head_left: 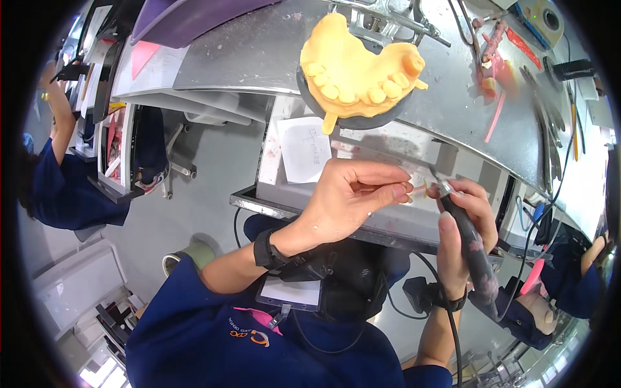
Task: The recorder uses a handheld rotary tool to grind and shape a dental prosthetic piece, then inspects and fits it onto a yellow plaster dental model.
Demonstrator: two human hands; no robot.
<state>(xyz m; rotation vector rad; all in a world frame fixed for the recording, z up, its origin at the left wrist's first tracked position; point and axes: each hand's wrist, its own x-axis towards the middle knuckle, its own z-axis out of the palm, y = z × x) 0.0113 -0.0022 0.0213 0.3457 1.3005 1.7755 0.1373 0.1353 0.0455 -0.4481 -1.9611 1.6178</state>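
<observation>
My left hand (352, 197) pinches a tiny pale piece (416, 188) between thumb and fingertips, just in front of the bench edge. My right hand (462, 236) grips a dark corded handpiece (475, 252) like a pen, its metal tip (440, 184) touching or almost touching the small piece. On the metal bench above them sits a yellow plaster dental cast (359, 68) with a row of teeth, resting on a dark round base (381, 119).
A steel bench (259, 52) carries a metal articulator frame (388, 16), pink wax pieces (495, 39) and hand tools (550, 123) at the right. A paper note (304, 149) hangs on the drawer front. Other people in blue sit at far left (58, 174) and right (576, 258).
</observation>
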